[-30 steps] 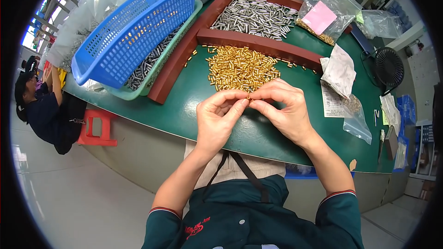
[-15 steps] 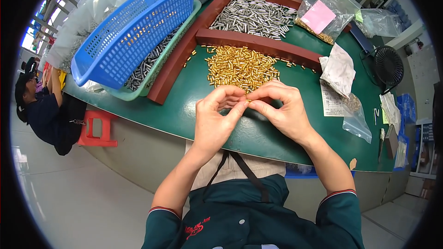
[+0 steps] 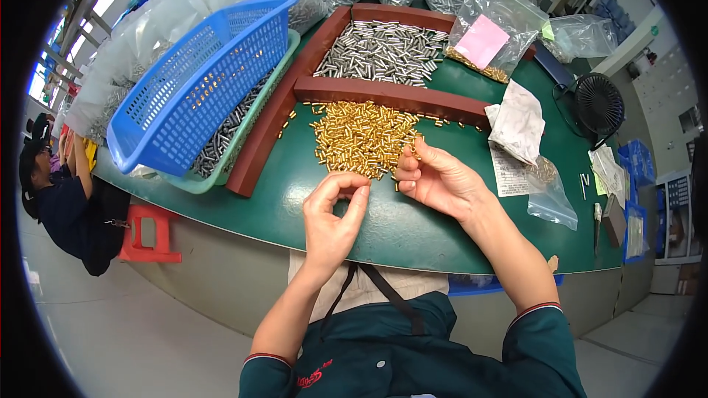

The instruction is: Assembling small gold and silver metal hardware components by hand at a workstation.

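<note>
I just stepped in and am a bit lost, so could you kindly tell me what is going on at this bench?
A person seated at a green table is working through a heap of small gold pins. The left hand is raised just in front of the heap with thumb and forefinger pinched together; whether a pin sits between them is too small to tell. The right hand holds a few gold pins at the heap's edge. Silver pins fill a brown tray behind, and a blue basket stands to the left.

1 head-worn fisheye view looks steeply down, close over the green table (image 3: 413, 228), its rim bending edges.
</note>
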The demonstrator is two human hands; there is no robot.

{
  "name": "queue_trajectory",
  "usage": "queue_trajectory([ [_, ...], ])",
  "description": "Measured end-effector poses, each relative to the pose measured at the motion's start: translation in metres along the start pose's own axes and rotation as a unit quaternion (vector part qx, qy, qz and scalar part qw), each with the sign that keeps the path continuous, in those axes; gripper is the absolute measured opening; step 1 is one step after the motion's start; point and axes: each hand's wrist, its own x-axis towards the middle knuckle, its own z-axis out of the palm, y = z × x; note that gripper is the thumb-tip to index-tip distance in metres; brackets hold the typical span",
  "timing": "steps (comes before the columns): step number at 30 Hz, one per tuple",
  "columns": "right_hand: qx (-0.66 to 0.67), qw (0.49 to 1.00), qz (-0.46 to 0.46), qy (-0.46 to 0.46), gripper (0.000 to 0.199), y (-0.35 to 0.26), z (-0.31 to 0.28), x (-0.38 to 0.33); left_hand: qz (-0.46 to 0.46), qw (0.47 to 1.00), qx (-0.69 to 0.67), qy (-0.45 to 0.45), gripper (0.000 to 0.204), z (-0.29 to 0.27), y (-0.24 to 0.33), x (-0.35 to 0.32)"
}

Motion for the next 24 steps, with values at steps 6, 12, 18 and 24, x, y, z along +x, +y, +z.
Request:
queue_trajectory([
  [6,-0.049,0.998,-0.026,0.002,0.019,-0.007,0.005,0.001,0.002,1.0,-0.004,0.002,0.006,0.0,-0.003,-0.003],
  [12,-0.484,0.823,-0.294,0.036,0.018,-0.029,0.114,0.041,-0.007,0.999,-0.03,0.036,0.005,-0.003,-0.006,-0.002],
  [18,-0.648,0.577,-0.494,-0.049,0.017,-0.031,0.197,0.14,0.019,0.998,-0.029,0.051,0.004,0.002,-0.006,-0.001],
  [24,-0.775,0.447,-0.447,0.006,0.018,-0.012,0.205,0.235,0.031,0.997,-0.026,0.061,0.004,0.0,-0.005,-0.002],
])
